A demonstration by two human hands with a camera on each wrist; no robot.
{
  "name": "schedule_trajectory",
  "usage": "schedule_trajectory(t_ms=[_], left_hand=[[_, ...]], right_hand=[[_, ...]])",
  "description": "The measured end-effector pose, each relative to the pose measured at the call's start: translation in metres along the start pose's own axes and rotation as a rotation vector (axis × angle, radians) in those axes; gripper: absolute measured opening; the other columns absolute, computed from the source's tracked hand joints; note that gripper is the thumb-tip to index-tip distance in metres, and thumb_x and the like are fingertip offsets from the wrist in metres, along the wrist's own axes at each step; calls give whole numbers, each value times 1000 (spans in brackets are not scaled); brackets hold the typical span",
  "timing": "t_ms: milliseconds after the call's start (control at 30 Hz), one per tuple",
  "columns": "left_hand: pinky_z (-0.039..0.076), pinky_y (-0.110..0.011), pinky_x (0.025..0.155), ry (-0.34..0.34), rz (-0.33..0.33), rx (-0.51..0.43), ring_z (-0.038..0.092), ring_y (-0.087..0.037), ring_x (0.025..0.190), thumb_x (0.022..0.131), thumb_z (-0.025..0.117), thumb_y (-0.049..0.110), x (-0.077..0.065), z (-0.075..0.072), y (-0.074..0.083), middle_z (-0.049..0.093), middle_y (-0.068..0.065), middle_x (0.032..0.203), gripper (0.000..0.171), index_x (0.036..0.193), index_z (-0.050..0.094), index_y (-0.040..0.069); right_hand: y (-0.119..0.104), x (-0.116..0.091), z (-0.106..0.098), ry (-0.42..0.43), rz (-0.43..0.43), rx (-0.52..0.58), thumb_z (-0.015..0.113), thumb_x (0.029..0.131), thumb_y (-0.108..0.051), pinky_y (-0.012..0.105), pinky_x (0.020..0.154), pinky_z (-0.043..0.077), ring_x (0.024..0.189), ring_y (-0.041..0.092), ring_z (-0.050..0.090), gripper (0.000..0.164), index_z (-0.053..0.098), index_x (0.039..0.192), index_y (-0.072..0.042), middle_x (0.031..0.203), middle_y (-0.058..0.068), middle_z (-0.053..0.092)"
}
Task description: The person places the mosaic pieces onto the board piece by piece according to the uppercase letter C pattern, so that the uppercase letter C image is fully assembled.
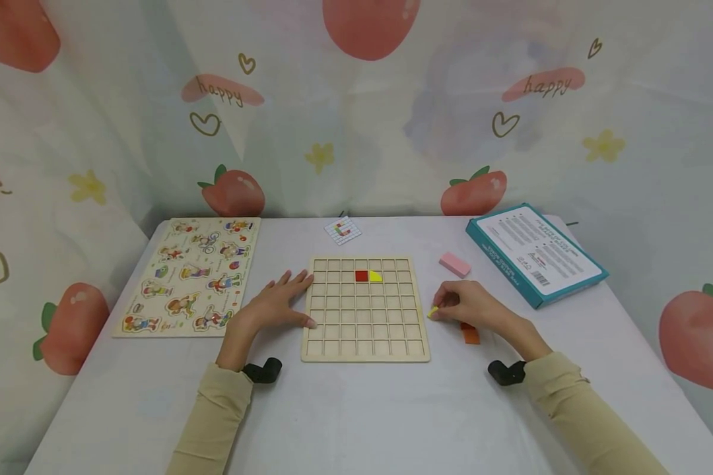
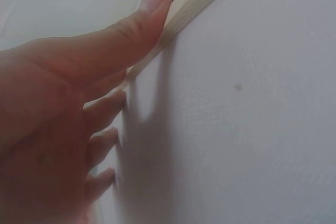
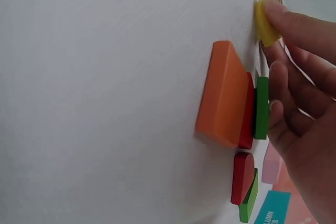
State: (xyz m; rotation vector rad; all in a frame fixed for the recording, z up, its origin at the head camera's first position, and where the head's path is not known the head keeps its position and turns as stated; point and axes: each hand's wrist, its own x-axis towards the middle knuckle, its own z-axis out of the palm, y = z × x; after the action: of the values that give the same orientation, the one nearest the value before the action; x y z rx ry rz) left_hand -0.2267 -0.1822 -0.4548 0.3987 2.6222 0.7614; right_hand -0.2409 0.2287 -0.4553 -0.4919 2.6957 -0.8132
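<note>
My left hand point(image 1: 273, 303) lies along the left side of a square wooden grid board point(image 1: 365, 356), fingers spread and its thumb on the frame. On the board, a red square block point(image 1: 362, 276) and a yellow block with a curved side point(image 1: 375, 276) occupy neighbouring cells in an upper row. Beside the board's right edge, my right hand point(image 1: 469, 305) pinches a small yellow block point(image 3: 266, 22) between thumb and fingers. Under and near that hand are an orange block point(image 3: 226, 95), red blocks point(image 3: 242, 178) and green blocks point(image 3: 261, 107), partly hidden in the head view.
A pink block point(image 1: 454, 264) lies beyond the right hand. A teal-edged box point(image 1: 537, 254) is at the back right. Behind the board sits a small pattern card point(image 1: 342, 230). A wooden picture puzzle point(image 1: 190, 277) covers the table's left part. A printed curtain point(image 1: 356, 132) hangs behind.
</note>
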Motion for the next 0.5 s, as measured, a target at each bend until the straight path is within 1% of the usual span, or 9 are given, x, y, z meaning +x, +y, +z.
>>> schedule_trajectory(t_ms=[133, 267, 400, 500], left_hand=[[4, -59, 129, 4, 1, 1, 4, -39, 160, 82, 85, 42, 1, 0, -1, 18, -10, 172, 103, 163, 28, 11], [4, -58, 129, 2, -2, -1, 3, -39, 160, 82, 85, 41, 0, 0, 1, 18, -9, 172, 103, 163, 28, 11], [4, -58, 129, 3, -5, 3, 4, -39, 160, 82, 85, 40, -2, -1, 3, 19, -10, 172, 103, 163, 29, 11], [4, -58, 130, 4, -6, 5, 4, -38, 160, 82, 85, 40, -3, -2, 3, 19, -10, 172, 102, 163, 29, 11]], right_hand=[[-3, 1, -1, -1, -18, 39, 82, 88, -19, 24, 70, 51, 79, 16, 58, 16, 69, 95, -11, 86, 0, 68], [-6, 2, -2, 9, -31, 73, 79, 90, -17, 24, 75, 54, 83, 17, 61, 15, 71, 100, -10, 91, 1, 70], [-10, 6, -3, 21, -42, 101, 77, 91, -16, 26, 79, 56, 89, 18, 63, 19, 73, 109, -10, 97, 3, 70], [-15, 10, -2, 14, -63, 130, 76, 92, -15, 27, 81, 56, 92, 19, 64, 25, 74, 116, -10, 100, 5, 70]])
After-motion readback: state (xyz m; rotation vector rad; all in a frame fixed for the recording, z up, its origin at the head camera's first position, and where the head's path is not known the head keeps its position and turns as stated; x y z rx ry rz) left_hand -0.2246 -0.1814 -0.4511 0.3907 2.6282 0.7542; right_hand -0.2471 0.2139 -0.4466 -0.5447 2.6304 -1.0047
